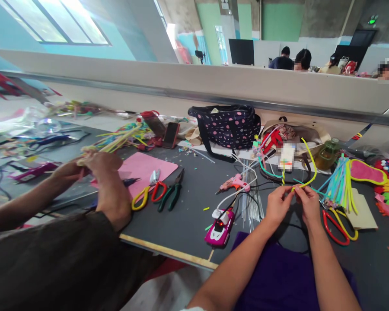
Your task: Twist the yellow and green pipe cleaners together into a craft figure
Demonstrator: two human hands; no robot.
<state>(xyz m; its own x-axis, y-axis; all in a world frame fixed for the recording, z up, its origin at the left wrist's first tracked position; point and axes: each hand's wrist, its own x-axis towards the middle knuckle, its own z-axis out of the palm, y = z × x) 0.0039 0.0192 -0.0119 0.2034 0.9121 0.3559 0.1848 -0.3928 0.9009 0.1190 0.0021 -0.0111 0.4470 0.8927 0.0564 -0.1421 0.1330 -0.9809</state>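
Note:
Both my hands meet over the dark table, pinching a yellow pipe cleaner [312, 157]. One free end curves up and to the right, and a twisted yellow length [283, 175] rises above my left hand. My left hand [278, 204] is closed, fingertips at the join. Close beside it, my right hand [307, 202] is closed too, thumb and forefinger on the pipe cleaner. Just right of my hands lies a bundle of blue and yellow pipe cleaners [342, 183], near scissors with red and yellow handles [336, 229].
A pink glue gun [236, 183] and a magenta power strip [219, 231] with cables lie to my left. Farther left are scissors [149, 192], green-handled pliers [171, 192] and a co-worker's hands [99, 162]. A dotted bag [228, 127] stands behind, against the partition.

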